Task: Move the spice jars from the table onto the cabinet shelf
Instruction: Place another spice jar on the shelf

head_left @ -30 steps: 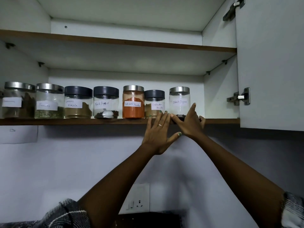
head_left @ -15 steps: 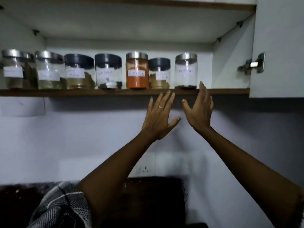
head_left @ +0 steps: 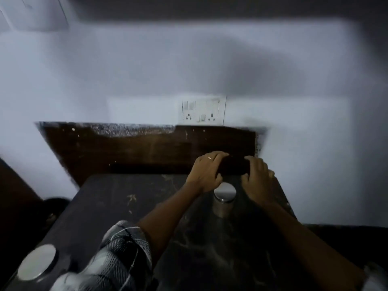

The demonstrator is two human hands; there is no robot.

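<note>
Dark marble table [head_left: 117, 211] against pale wall [head_left: 147, 70], socket plate [head_left: 202, 111] above.

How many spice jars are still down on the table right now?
3. A dark-lidded jar sits at the far edge between the left hand and right hand; a silver-lidded jar just nearer; another silver lid bottom-left. More may lie out of frame.

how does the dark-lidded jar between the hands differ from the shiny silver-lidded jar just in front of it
The dark-lidded jar has a black top; the silver-lidded jar has a bright metal one. The dark-lidded jar is gripped by the left hand and right hand; the silver-lidded jar stands untouched, nearer the camera. Both sit on the dark table.
</note>
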